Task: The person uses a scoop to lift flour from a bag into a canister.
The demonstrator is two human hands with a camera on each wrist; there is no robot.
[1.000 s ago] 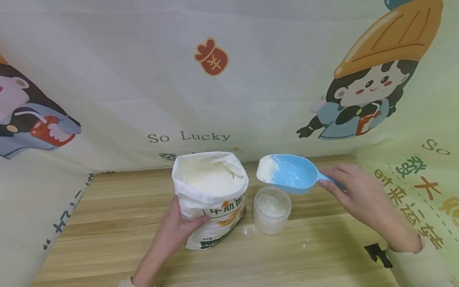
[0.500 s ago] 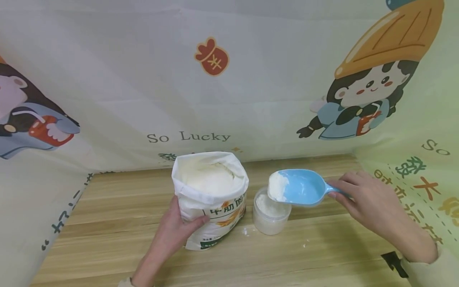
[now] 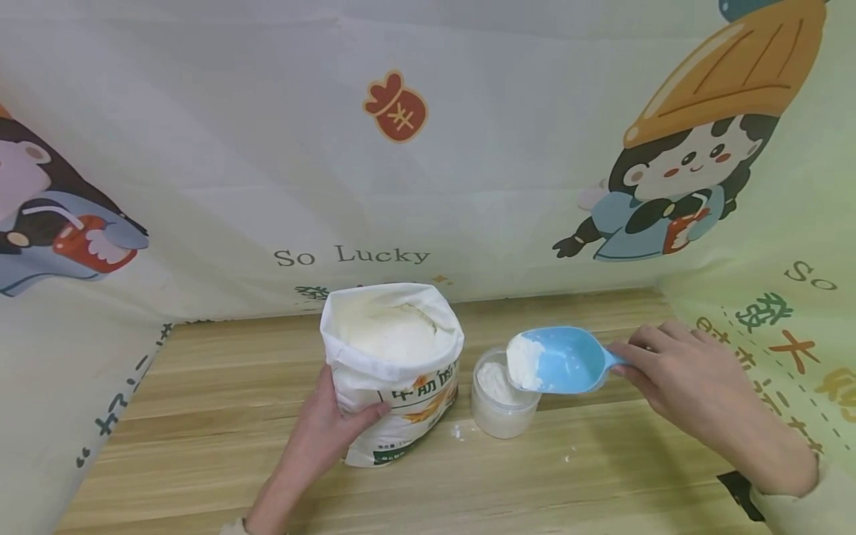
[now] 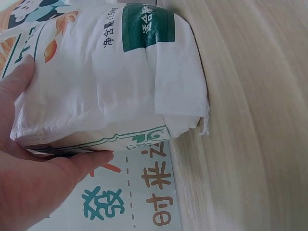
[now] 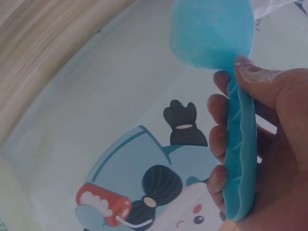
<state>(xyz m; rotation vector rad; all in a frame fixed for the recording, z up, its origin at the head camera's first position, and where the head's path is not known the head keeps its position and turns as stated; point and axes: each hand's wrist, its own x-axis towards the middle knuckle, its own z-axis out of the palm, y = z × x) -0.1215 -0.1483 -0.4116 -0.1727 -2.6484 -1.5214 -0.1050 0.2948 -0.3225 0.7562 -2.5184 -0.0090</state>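
Note:
My left hand (image 3: 331, 423) grips the side of a white flour bag (image 3: 401, 401), thumb across its printed front. The bag stands upright with its top folded open, and white flour (image 3: 391, 334) shows inside. My right hand (image 3: 702, 390) holds a blue scoop (image 3: 568, 360) by its handle; in the right wrist view the fingers curl round the ridged handle (image 5: 240, 154). White flour lies at the scoop's front lip, over the right rim of a clear round jar (image 3: 501, 420). Flour fills the jar nearly to the top. Some flour dusts my right thumb (image 5: 255, 74).
Small flour specks lie on the wooden table (image 3: 221, 446) around the jar. A printed cloth backdrop (image 3: 267, 148) rises behind and at both sides. A small black object (image 3: 738, 494) shows near my right sleeve.
The scoop has moved right and down from behind the jar to over its right rim, with flour still at the lip. My left hand and the bag have stayed in place.

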